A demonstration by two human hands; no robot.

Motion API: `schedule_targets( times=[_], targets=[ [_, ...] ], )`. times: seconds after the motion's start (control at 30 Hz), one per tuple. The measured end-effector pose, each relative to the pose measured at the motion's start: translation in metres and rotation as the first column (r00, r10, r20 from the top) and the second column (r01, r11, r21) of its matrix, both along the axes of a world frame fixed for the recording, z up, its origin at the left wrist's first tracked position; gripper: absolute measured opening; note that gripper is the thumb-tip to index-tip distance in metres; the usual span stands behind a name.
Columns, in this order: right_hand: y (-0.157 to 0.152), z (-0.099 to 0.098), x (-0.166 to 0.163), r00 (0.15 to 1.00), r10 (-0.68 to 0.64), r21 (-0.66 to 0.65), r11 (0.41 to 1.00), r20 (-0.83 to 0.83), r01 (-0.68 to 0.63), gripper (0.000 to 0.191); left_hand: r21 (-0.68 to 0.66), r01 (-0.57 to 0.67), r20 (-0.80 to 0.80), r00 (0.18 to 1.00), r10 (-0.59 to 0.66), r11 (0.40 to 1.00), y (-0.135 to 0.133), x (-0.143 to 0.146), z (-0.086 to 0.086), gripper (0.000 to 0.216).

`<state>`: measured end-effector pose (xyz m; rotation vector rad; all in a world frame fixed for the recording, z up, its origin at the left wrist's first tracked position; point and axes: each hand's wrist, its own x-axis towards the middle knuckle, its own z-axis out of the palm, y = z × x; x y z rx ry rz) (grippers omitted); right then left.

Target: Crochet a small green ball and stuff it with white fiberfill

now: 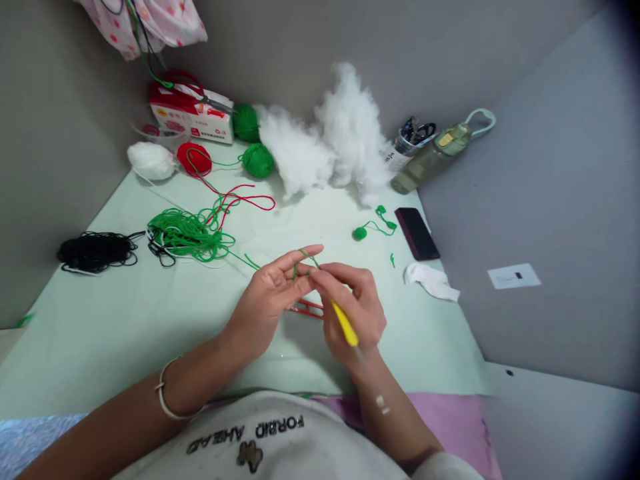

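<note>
At the frame's centre, our left hand [267,287] pinches green yarn [311,259] in a narrow grip; our right hand [357,300] holds a yellow handle [345,323]. The yarn should be light, soft, limp, best held near the fingertips.

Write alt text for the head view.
A person's left hand holds a green strand and the right hand a yellow-handled tool, above a pale green table. Beyond them are green yarn balls, white fluff and a phone.
</note>
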<state>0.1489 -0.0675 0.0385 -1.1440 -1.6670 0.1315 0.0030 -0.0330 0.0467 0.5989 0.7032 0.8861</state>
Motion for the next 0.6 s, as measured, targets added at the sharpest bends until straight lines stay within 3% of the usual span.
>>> schedule_targets(
  times=[0.07,0.17,0.27,0.4,0.6],
  targets=[
    [-0.001,0.001,0.002,1.000,-0.012,0.015,1.000,-0.003,0.012,0.030,-0.078,0.044,0.078,0.996,-0.038,0.996,0.002,0.000,0.000,0.034],
    [0.002,0.005,0.006,0.948,-0.018,-0.123,0.992,-0.317,-0.022,0.020,-0.131,0.026,0.136,0.991,-0.008,0.991,0.005,-0.003,0.000,0.028],
    [0.006,0.006,0.007,0.846,0.026,-0.212,0.963,-0.533,-0.163,0.016,-0.051,-0.011,0.081,0.997,0.015,0.999,0.005,-0.003,0.000,0.031],
    [0.008,0.003,0.007,0.818,0.046,-0.280,0.928,-0.573,-0.248,0.014,0.066,0.024,0.002,1.000,-0.024,0.998,0.000,-0.002,0.001,0.030],
    [0.012,0.004,0.008,0.727,0.015,-0.291,0.910,-0.687,-0.295,0.019,0.080,0.014,-0.040,0.999,-0.011,0.997,0.001,-0.005,0.002,0.026]
  ],
)
